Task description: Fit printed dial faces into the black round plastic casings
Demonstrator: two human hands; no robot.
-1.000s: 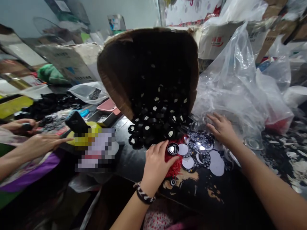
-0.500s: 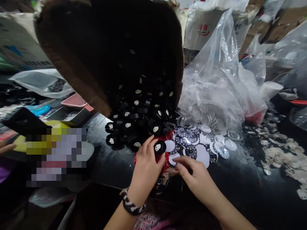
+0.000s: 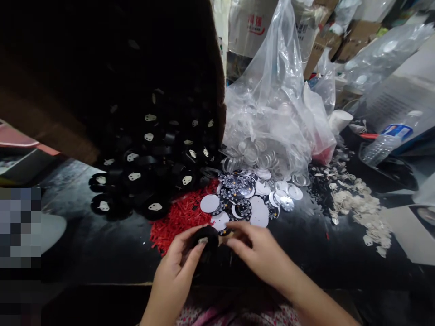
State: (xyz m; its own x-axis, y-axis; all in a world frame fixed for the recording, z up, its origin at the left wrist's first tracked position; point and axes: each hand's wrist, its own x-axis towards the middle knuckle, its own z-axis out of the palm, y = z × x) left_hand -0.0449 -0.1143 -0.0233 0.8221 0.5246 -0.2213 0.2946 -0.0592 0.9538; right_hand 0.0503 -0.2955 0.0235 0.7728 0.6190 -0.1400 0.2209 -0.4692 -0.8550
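My left hand [image 3: 178, 258] is closed around 1 black round case [image 3: 211, 241], with the thumb across its face. The case is held close to the near edge of the worktop [image 3: 302, 240]; whether it rests on the surface, I cannot tell. My right hand [image 3: 253, 246] is just beside the case on its right, with thumb and forefinger drawn narrow. Whether a small part sits between those tips, I cannot tell.

Beyond my left hand, farther in from the near edge, lies a heap of red slivers [image 3: 181, 215]. Touching it on the right is a spread of printed dial discs [image 3: 243, 208], some black face up, others showing plain white. Clear round lenses [image 3: 263, 158] lie behind the discs, at the mouth of a transparent plastic bag [image 3: 268, 104].

Toward the worktop's left side, black cases with pale plates [image 3: 154, 201] spill from a dark, open cardboard box [image 3: 220, 90] resting on its side. Toward the right side lies a loose pile of pale plates [image 3: 356, 203]. Beyond that pile, 1 clear plastic bottle [image 3: 390, 140] with a blue label leans at a tilt. A white carton [image 3: 413, 235] stands near the right edge of view.
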